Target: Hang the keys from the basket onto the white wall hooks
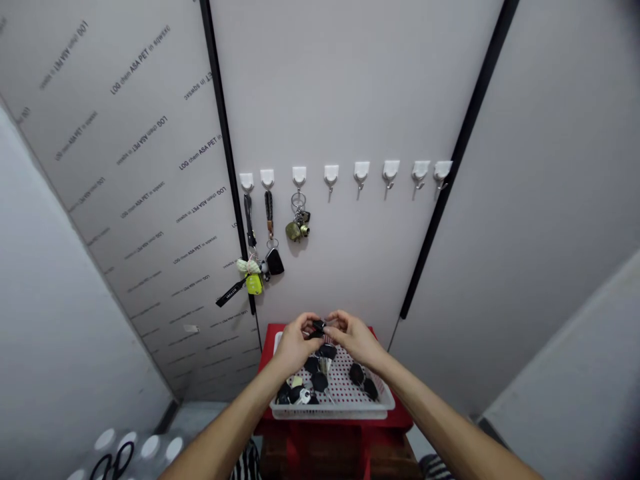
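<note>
Both my hands meet above a white perforated tray (383,404) that holds several black keys and fobs. My left hand (295,341) and my right hand (353,337) pinch the same small black key fob (319,327) between their fingertips, with a bunch of keys dangling below it. On the wall above runs a row of white hooks (331,174). The three left hooks carry key sets: a black strap with a yellow-green tag (253,283), a brown strap with a black fob (274,261), and a ring with brass pieces (297,229).
The tray rests on a red stool (400,420) against the wall. Several hooks at the right (419,170) hang bare. A black vertical strip (225,153) and another (450,173) divide the wall panels. Scissors (113,461) lie at the lower left.
</note>
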{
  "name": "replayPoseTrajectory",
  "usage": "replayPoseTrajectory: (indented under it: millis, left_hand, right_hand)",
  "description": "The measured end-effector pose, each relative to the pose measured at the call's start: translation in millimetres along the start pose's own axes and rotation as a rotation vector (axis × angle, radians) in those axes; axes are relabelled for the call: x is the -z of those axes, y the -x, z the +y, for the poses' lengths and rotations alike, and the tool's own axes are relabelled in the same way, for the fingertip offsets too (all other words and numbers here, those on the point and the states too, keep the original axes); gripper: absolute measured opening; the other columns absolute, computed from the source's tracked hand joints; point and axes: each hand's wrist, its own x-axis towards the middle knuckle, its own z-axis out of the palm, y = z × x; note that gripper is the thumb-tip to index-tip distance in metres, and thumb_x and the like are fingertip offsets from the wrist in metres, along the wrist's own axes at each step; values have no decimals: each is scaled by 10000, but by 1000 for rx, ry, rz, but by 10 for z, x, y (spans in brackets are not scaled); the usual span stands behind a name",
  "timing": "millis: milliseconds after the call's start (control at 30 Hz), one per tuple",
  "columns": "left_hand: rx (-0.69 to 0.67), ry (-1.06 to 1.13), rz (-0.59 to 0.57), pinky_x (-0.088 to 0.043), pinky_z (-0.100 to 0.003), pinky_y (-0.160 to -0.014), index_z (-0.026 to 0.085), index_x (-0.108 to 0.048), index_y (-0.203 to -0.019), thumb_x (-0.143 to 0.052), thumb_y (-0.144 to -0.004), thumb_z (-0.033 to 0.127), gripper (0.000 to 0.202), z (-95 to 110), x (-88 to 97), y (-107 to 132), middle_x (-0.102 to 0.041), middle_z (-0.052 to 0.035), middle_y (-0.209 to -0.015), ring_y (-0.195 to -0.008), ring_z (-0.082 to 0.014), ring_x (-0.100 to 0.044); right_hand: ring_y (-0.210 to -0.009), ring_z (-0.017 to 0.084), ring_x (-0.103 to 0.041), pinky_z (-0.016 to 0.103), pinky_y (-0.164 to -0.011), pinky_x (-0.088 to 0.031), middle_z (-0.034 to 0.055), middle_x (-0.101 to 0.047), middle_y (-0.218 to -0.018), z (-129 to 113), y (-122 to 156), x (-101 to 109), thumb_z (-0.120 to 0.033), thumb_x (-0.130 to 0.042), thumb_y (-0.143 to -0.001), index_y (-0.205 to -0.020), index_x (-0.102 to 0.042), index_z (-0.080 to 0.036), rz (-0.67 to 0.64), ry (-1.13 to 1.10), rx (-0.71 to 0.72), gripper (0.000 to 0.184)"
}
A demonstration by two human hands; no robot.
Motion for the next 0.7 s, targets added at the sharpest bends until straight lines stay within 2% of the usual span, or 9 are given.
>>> replayPoseTrajectory:
  millis: [67,233,333,433,533,600,700]
  left_hand:
    - [-10,-17,2,-378,-199,-607,153,-451,-825,-509,-543,122,290,2,6,8,-511,-3,-707,-660,-91,-465]
    - [-39,-77,42,-375,-198,-622,156,-473,-795,-490,-534,90,270,85,10,39,-527,3,-716,-664,-91,-476]
    - [-54,-97,86,-373,-201,-639,158,-483,-773,-486,-543,104,237,157,23,40,-532,4,-727,-673,-91,-477]
    - [-60,-98,189,-373,-221,-662,151,-481,-750,-469,-579,153,172,217,70,9,-531,-9,-747,-692,-100,-477]
    - [-65,-116,300,-368,-244,-677,147,-475,-779,-461,-598,185,185,263,128,-43,-524,-28,-781,-719,-113,-473]
    - [-73,-112,271,-363,-252,-689,146,-473,-824,-485,-588,204,243,284,144,-76,-522,-39,-820,-759,-125,-469]
    - [-65,-55,70,-370,-245,-676,135,-483,-846,-501,-584,232,279,301,110,-105,-535,-47,-825,-752,-127,-476]
  right_hand:
    - [-471,62,-401,185,-461,-310,-41,-447,-521,20,-7,-8,-244,-458,-620,-800,-453,-140,-6,21,16,208]
    - [-470,61,-378,182,-462,-296,-36,-425,-506,-34,5,0,-222,-405,-651,-625,-450,-146,-40,113,89,92]
    - [-511,72,-392,194,-504,-306,-26,-436,-545,-128,16,43,-208,-383,-663,-620,-440,-153,42,234,170,91]
    - [-530,78,-391,202,-525,-307,-20,-435,-563,-212,5,123,-212,-373,-670,-607,-431,-156,155,317,217,103]
    - [-488,74,-375,195,-492,-305,-30,-416,-515,-253,-27,191,-226,-359,-679,-613,-420,-155,136,266,177,115]
    - [-476,70,-369,190,-477,-305,-34,-411,-507,-262,-46,202,-232,-366,-675,-615,-420,-152,97,221,161,113]
    - [-480,65,-372,186,-478,-309,-35,-415,-516,-268,-60,169,-235,-379,-671,-620,-425,-148,55,182,192,110]
